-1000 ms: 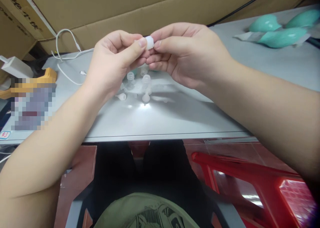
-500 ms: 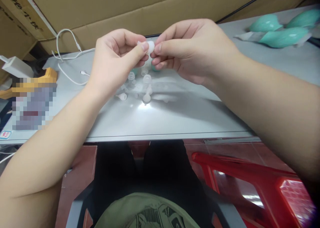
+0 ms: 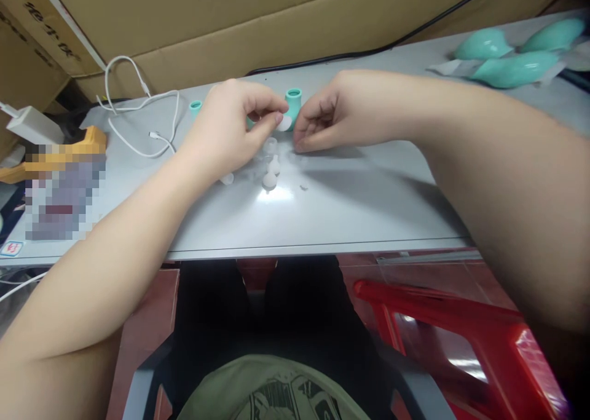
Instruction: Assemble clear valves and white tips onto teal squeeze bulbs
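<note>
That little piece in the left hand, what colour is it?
The little piece is white, seen in the head view.

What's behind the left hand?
Past the left hand, the rim of a teal piece shows, its lower part covered. A teal patch shows through the gap in its grip. Whatever else the hand hides can't be seen.

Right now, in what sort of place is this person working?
Probably a small workshop or work corner, though I cannot be sure: small pale parts lie on a grey table, glossy teal pieces lie at its far right, and cardboard stands behind it.
</note>
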A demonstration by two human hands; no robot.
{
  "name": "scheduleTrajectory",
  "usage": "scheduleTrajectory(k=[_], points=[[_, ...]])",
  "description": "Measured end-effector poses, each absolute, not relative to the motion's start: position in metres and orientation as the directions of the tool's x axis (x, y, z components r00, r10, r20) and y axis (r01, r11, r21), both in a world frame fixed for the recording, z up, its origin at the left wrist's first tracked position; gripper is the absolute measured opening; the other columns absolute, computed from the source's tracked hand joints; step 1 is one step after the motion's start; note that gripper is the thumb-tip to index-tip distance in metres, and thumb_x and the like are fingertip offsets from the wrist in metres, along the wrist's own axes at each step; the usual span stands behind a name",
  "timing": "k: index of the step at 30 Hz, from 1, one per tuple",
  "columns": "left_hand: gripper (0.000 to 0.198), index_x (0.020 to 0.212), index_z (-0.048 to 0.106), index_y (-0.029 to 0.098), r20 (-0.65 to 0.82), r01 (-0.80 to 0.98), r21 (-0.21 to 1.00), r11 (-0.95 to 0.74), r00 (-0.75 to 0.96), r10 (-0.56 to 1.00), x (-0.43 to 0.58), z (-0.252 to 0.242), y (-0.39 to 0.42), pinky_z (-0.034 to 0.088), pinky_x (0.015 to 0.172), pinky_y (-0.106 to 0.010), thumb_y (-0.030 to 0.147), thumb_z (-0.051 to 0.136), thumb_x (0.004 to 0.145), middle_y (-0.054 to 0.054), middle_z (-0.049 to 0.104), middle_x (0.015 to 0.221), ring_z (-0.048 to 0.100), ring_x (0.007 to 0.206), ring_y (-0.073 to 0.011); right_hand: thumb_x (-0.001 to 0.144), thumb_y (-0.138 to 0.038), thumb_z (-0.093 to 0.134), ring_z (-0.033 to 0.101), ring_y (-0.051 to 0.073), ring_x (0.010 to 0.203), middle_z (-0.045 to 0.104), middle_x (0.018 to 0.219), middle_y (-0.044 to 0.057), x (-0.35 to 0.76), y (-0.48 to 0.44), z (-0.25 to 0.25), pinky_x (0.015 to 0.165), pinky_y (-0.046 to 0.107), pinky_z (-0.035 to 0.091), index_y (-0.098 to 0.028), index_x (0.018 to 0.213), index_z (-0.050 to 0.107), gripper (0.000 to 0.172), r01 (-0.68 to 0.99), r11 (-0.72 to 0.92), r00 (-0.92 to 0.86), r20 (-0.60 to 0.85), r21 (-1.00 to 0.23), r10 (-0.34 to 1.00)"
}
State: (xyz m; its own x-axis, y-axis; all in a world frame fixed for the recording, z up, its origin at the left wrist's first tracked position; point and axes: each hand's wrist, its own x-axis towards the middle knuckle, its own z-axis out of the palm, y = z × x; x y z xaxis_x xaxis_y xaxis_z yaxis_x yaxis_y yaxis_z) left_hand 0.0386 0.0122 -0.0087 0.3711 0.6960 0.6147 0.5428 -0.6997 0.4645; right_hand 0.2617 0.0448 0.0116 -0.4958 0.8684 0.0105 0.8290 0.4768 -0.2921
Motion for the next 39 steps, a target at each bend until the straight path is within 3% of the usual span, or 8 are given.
scheduleTrajectory(k=[7, 12, 17, 20, 24, 29, 32, 39], points=[[0.025, 0.081, 0.082, 0.028, 0.487, 0.674, 0.351, -0.650, 0.462, 0.741, 0.046, 0.000, 0.001, 0.054, 0.076, -0.044, 0.009, 0.066, 0.080, -0.002, 0.083, 0.086, 0.075, 0.079, -0.0287, 0.085, -0.026, 0.091, 0.067, 0.016, 0.069, 0.064, 0.062, -0.006, 0.268, 0.045, 0.009, 0.077, 0.038, 0.053, -0.025, 0.087, 0.084, 0.007, 0.813, 0.514, -0.543, -0.034, -0.274, 0.839], [0.028, 0.070, 0.077, 0.029, 0.404, 0.723, 0.279, -0.632, 0.508, 0.760, 0.050, 0.002, -0.003, 0.050, 0.096, -0.057, 0.013, 0.061, 0.086, -0.003, 0.081, 0.081, 0.073, 0.081, -0.0312, 0.088, -0.043, 0.087, 0.068, 0.019, 0.076, 0.062, 0.061, -0.004, 0.275, 0.053, 0.003, 0.081, 0.038, 0.057, -0.025, 0.088, 0.083, 0.018, 0.695, 0.637, -0.666, 0.037, -0.332, 0.745], [0.033, 0.066, 0.076, 0.029, 0.445, 0.667, 0.361, -0.651, 0.491, 0.749, 0.050, -0.006, 0.000, 0.043, 0.103, -0.064, 0.011, 0.059, 0.089, -0.004, 0.074, 0.066, 0.068, 0.078, -0.0331, 0.087, -0.027, 0.085, 0.062, 0.017, 0.065, 0.062, 0.061, -0.003, 0.271, 0.050, 0.003, 0.080, 0.037, 0.058, -0.028, 0.082, 0.081, 0.007, 0.715, 0.585, -0.591, 0.115, -0.383, 0.798], [0.030, 0.070, 0.079, 0.029, 0.473, 0.615, 0.430, -0.661, 0.471, 0.745, 0.049, -0.009, 0.000, 0.042, 0.105, -0.062, 0.010, 0.064, 0.088, -0.003, 0.070, 0.062, 0.067, 0.078, -0.0335, 0.090, -0.031, 0.079, 0.067, 0.021, 0.072, 0.064, 0.065, 0.000, 0.267, 0.045, 0.004, 0.084, 0.040, 0.059, -0.029, 0.080, 0.079, 0.010, 0.681, 0.557, -0.521, 0.220, -0.474, 0.825], [0.026, 0.088, 0.085, 0.030, 0.539, 0.582, 0.469, -0.664, 0.408, 0.737, 0.043, -0.006, 0.001, 0.042, 0.104, -0.057, 0.015, 0.064, 0.092, -0.004, 0.075, 0.072, 0.070, 0.088, -0.0355, 0.090, -0.046, 0.075, 0.071, 0.031, 0.101, 0.074, 0.086, 0.003, 0.262, 0.038, 0.009, 0.103, 0.047, 0.059, -0.034, 0.095, 0.081, 0.015, 0.639, 0.562, -0.470, 0.312, -0.526, 0.826], [0.027, 0.098, 0.085, 0.029, 0.652, 0.542, 0.460, -0.704, 0.331, 0.682, 0.028, -0.003, 0.008, 0.048, 0.090, -0.048, 0.016, 0.061, 0.096, -0.002, 0.082, 0.090, 0.074, 0.088, -0.0304, 0.098, -0.049, 0.060, 0.053, 0.036, 0.137, 0.070, 0.133, 0.004, 0.254, 0.038, 0.007, 0.128, 0.051, 0.040, -0.041, 0.111, 0.081, 0.027, 0.672, 0.664, -0.545, 0.389, -0.327, 0.743], [0.025, 0.099, 0.085, 0.026, 0.660, 0.579, 0.445, -0.683, 0.303, 0.687, 0.023, -0.004, 0.011, 0.049, 0.089, -0.045, 0.014, 0.064, 0.093, -0.002, 0.082, 0.092, 0.073, 0.087, -0.0280, 0.100, -0.044, 0.055, 0.042, 0.039, 0.145, 0.061, 0.148, 0.003, 0.249, 0.043, -0.002, 0.129, 0.058, 0.032, -0.041, 0.112, 0.083, 0.030, 0.626, 0.735, -0.610, 0.423, -0.261, 0.670], [0.025, 0.088, 0.084, 0.032, 0.644, 0.591, 0.466, -0.659, 0.285, 0.710, 0.023, -0.006, 0.013, 0.049, 0.087, -0.046, 0.016, 0.065, 0.088, -0.002, 0.082, 0.087, 0.073, 0.082, -0.0300, 0.097, -0.031, 0.058, 0.037, 0.042, 0.147, 0.059, 0.154, -0.003, 0.243, 0.057, -0.014, 0.126, 0.072, 0.027, -0.044, 0.109, 0.084, 0.031, 0.632, 0.719, -0.643, 0.323, -0.288, 0.695]])
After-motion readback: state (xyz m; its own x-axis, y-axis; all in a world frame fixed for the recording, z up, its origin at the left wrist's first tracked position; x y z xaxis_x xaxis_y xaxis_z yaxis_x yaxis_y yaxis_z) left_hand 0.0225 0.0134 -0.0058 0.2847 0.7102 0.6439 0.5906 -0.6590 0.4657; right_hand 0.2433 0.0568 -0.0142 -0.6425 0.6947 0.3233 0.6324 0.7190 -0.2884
